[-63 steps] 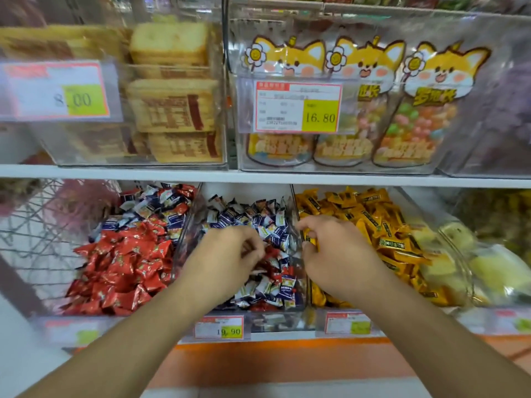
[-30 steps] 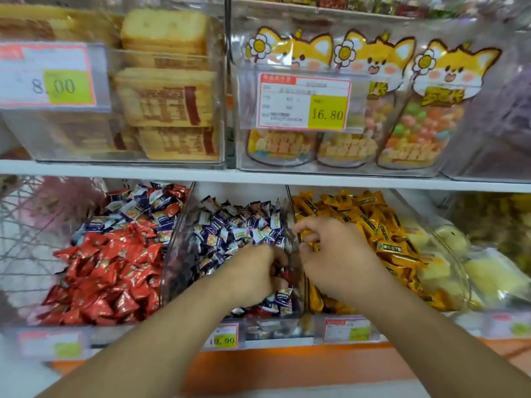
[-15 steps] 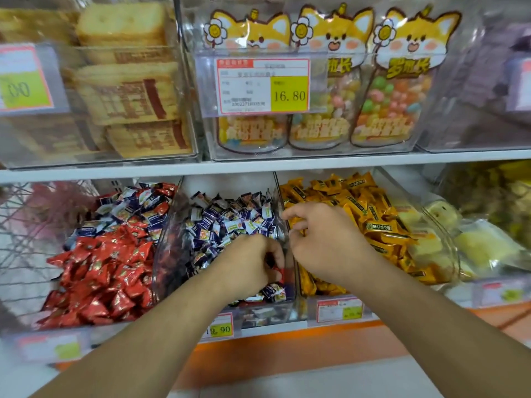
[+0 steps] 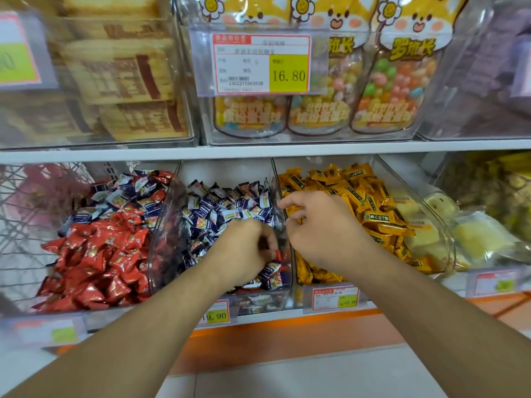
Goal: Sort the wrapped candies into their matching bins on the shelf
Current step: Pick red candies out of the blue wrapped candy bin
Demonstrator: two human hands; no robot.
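In the middle of the frame, the left hand (image 4: 244, 248) digs into the blue candy bin (image 4: 218, 214), its curled fingers pinching a red candy (image 4: 277, 255). The right hand (image 4: 321, 225) is half curled over the yellow candy bin (image 4: 353, 196); I cannot tell if it holds anything. Next, I think, the red one must go left into the red candy bin (image 4: 94, 262).

L hand (image 4: 244, 251) fingertips hidden; left price tag (image 4: 17, 50) blurred, cut off.
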